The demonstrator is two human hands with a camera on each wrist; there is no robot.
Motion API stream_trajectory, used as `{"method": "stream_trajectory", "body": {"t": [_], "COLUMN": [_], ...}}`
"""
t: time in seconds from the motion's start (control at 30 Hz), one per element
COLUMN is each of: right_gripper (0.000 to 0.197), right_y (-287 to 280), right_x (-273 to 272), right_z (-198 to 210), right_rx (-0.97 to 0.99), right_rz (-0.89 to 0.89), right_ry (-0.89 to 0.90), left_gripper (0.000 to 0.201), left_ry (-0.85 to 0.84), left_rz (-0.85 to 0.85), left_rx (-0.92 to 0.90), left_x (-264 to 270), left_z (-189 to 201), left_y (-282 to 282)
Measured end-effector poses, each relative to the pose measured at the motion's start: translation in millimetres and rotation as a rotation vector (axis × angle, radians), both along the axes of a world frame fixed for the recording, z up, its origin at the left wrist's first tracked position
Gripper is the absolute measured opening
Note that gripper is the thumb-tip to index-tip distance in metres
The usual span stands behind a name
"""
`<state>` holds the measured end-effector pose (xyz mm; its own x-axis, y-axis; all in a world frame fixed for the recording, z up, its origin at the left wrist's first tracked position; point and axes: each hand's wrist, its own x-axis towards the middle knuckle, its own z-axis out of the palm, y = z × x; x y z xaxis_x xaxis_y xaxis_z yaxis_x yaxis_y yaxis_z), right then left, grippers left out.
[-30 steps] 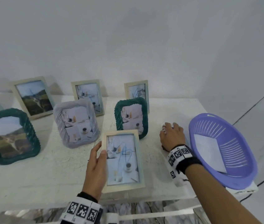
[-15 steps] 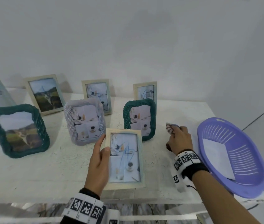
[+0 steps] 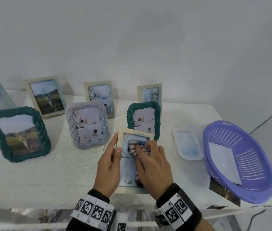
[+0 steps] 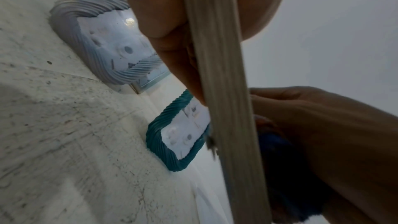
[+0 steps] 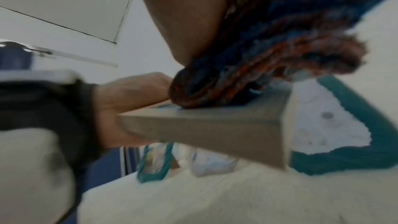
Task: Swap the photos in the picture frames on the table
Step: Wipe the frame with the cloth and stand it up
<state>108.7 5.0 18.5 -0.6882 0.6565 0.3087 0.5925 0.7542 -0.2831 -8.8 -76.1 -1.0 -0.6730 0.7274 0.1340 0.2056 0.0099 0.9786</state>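
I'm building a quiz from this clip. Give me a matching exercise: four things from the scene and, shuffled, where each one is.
Things:
1. cloth
2. white sheet
3. wooden frame
4. clear lid

Places:
A. in the purple basket
B. gripped by the left hand
C. flat on the table
D. under the right hand

Pairs: 1-D, 2-A, 3-B, 4-C

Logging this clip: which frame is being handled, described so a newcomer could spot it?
On the white table, look at the near edge, in front of the right-hand green rope-rimmed frame. The pale wooden frame is tilted up off the surface, not standing, gripped by the left hand while the right hand presses a striped cloth on it.
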Motion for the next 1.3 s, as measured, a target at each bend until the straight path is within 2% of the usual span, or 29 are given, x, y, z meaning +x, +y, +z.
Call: {"method": "stream_trajectory", "body": {"t": [0.1,0.23,0.27,0.37,0.4,0.53,0.57,0.67,0.7,0.83,0.97,1.03,1.17,1.23,1.3], "right_gripper": [0.026,0.028,0.027,0.026,0.028,0.033,0.034,0.031,0.031,0.038,0.027,0.029,0.028,0.028,0.028], "right_y": [-1.4,21.4,16.0,-11.0,-11.0,14.6,10.2,-9.9,-6.2,17.8,-19.4,-10.0,13.5,-3.3,-24.1], "right_x": [9.8,2.8,0.7,7.2,10.9,4.4,1.9,4.7,7.3,4.3,18.3,21.7,8.1,8.2,18.1], "right_z": [1.6,9.0,9.1,7.2,7.8,13.2,14.1,13.6,13.5,16.7,16.5,19.2,22.1,18.5,15.6], "right_rx": [0.012,-0.011,-0.007,-0.031,-0.03,-0.022,-0.019,-0.021,-0.025,-0.02,-0.019,-0.043,0.011,0.025,-0.044], "right_rz": [0.157,-0.025,-0.002,0.244,0.274,0.055,0.065,0.278,0.284,0.053,0.271,0.226,-0.063,-0.023,0.066], "right_ry": [-0.062,-0.072,-0.075,-0.114,-0.129,-0.101,-0.102,-0.15,-0.162,-0.146,-0.219,-0.234,-0.202,-0.2,-0.233], "left_gripper": [0.043,0.044,0.043,0.042,0.042,0.043,0.043,0.041,0.041,0.043,0.045,0.046,0.043,0.044,0.044], "left_ry": [-0.008,0.02,0.016,-0.037,-0.043,0.008,-0.007,-0.078,-0.069,-0.019,-0.024,0.013,0.052,0.04,0.019], "left_rz": [0.0,-0.014,-0.01,0.0,-0.005,0.007,0.004,-0.007,-0.007,-0.001,0.012,0.007,-0.009,-0.006,0.014], "left_rx": [0.004,-0.013,-0.015,-0.001,0.003,-0.019,-0.008,0.021,0.018,-0.008,0.015,0.012,0.019,0.021,0.015], "left_x": [-3.1,0.2,-0.7,-6.5,-7.2,-1.3,-0.9,-4.2,-4.9,-5.0,-13.2,-13.3,-4.8,-7.3,-10.0], "left_z": [-2.2,-3.5,-3.7,-1.5,-1.7,-0.3,0.4,1.3,1.4,-4.4,-4.9,-4.0,-1.4,-3.8,-8.2], "left_y": [-3.2,-3.0,-2.5,-6.0,-7.1,-2.8,-0.6,0.5,0.0,3.5,3.5,3.4,8.6,8.8,7.0]}}
